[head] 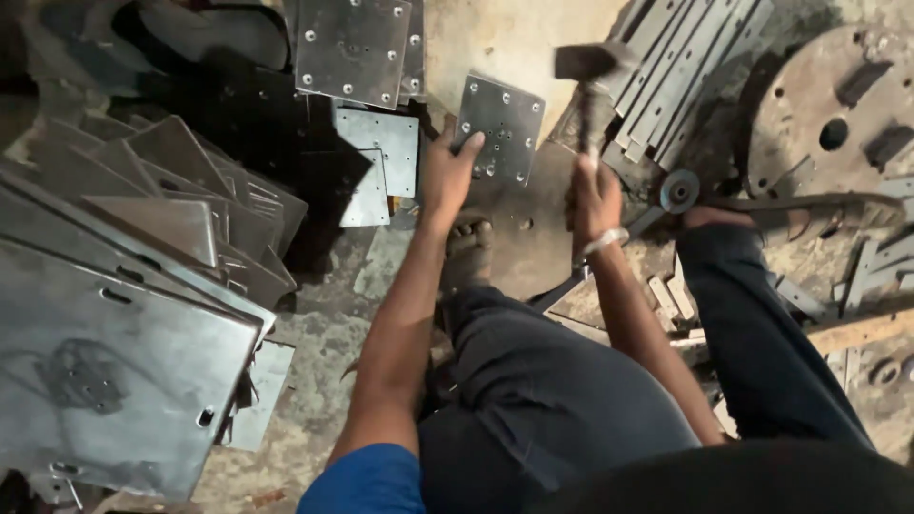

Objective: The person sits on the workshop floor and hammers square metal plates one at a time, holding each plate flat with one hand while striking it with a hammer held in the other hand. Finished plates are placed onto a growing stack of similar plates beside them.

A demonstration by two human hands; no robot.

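From the head camera I see my left hand [447, 176] gripping a square metal plate [499, 128] by its lower left edge, fingers curled over the face and pinching it. The plate is drilled with several holes and stands tilted above a round steel disc [524, 233] that lies on the floor.

My right hand [592, 195] is wrapped tight around the handle of a hammer [586, 81]. The hammer head is raised, level with the top edge of the plate and just to its right. A pale band sits on the right wrist.

My foot in a sandal [468, 249] rests at the near edge of the disc, directly below the left hand.

To the left, a stack of larger grey sheets [124, 314] leans in layers. Above it, two more drilled plates [354, 48] lie on the concrete floor [505, 33]. At upper right, a bundle of flat steel strips [681, 67] lies beside a large rusty wheel [838, 105].
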